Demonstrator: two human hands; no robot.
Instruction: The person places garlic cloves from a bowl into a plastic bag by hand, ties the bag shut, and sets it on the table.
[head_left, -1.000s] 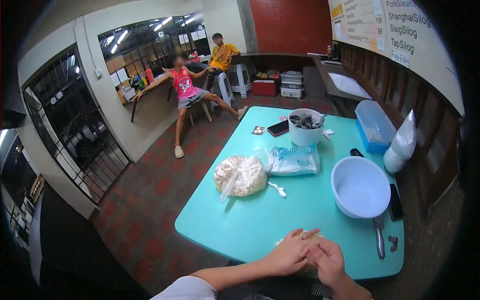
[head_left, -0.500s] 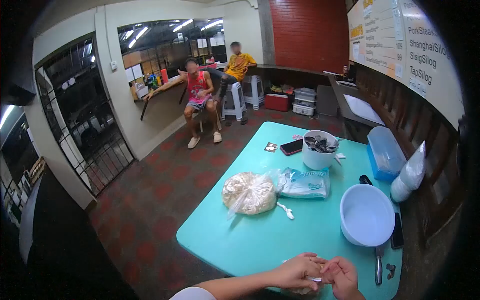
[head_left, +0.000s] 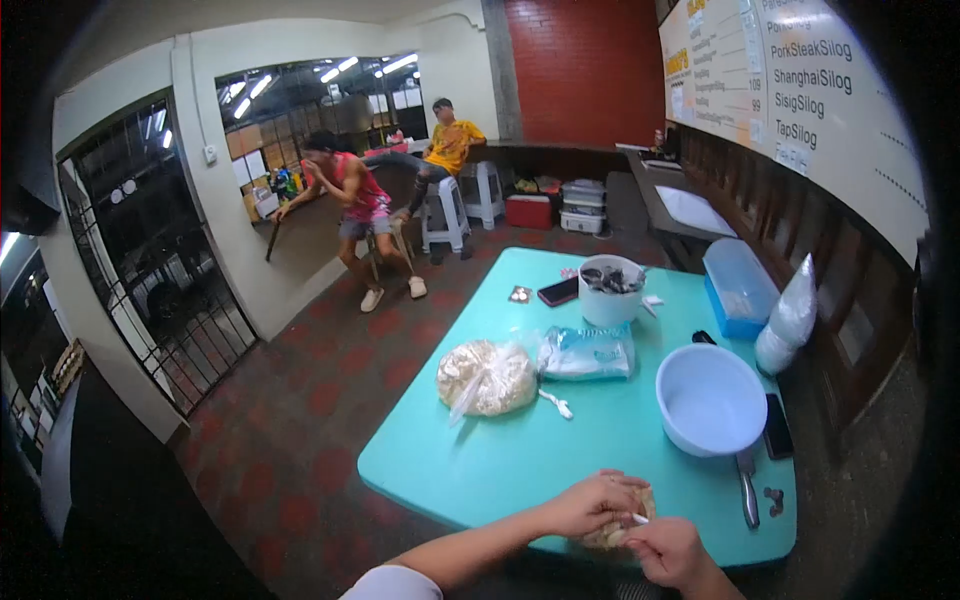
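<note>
At the table's near edge, my left hand has its fingers closed over a small clear bag with pale contents. My right hand is beside it, pinched on a thin white strip that shows between the hands; its exact kind is unclear. Farther up the table lies a large knotted clear bag of pale, crumbly pieces. Beside that bag are a twisted white piece and a teal-and-white plastic pack.
On the turquoise table are a pale blue bowl, a knife, coins, phones, and a white tub of utensils. A blue lidded box stands behind. Two people are across the room.
The view has shifted slightly. My hands have drawn a little apart, showing more of the small bag. The person in pink has leaned forward off the seat, a hand at the face.
</note>
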